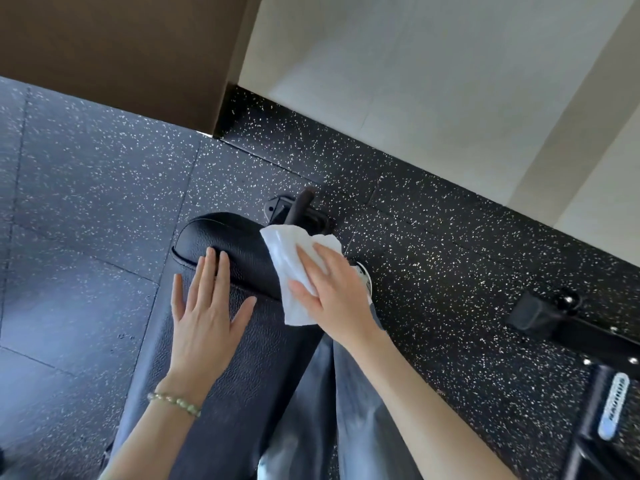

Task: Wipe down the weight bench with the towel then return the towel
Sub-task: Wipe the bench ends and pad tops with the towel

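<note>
A black padded weight bench (239, 247) runs from the bottom of the view up to its rounded far end at centre. My left hand (207, 313) lies flat on the pad with fingers spread and straight. A white towel (284, 261) is draped over the bench's right edge near the far end. My right hand (329, 292) presses flat on the towel, fingers straight, covering its lower right part.
Speckled black rubber floor (104, 202) surrounds the bench. The bench's black foot and handle (298, 211) stick out past its far end. A brown panel (121, 53) and a pale wall (415, 81) stand beyond. Black equipment frame (561, 323) sits at right. My grey trouser leg (329, 410) is beside the bench.
</note>
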A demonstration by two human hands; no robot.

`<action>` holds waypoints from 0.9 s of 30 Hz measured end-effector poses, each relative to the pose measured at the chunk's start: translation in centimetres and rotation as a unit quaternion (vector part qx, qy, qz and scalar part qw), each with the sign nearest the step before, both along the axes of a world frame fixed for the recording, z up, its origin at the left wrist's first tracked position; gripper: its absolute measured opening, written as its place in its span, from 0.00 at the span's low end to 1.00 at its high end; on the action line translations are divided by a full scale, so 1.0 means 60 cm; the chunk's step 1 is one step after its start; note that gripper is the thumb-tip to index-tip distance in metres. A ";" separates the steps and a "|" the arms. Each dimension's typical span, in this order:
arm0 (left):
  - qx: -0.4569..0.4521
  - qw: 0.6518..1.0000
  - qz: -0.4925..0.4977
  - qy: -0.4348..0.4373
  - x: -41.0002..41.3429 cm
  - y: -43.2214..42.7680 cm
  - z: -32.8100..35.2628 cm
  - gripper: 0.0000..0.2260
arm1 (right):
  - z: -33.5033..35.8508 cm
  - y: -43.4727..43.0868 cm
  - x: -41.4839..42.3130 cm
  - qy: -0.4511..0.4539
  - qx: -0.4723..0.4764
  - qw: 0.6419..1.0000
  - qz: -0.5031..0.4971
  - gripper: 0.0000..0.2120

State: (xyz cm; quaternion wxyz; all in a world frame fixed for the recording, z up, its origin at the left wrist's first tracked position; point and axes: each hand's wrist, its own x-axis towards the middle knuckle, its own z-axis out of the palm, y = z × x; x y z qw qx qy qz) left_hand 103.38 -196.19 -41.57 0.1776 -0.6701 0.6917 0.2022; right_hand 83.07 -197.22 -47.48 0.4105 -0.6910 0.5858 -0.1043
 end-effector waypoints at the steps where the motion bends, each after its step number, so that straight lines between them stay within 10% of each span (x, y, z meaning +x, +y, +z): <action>1: 0.007 1.000 -0.001 -0.005 0.000 0.001 -0.001 0.34 | -0.002 0.009 -0.010 -0.028 0.017 0.999 -0.016 0.26; 27: 0.018 0.994 0.082 0.070 0.010 -0.013 0.011 0.28 | 0.002 -0.203 0.140 -0.048 0.171 0.957 0.231 0.28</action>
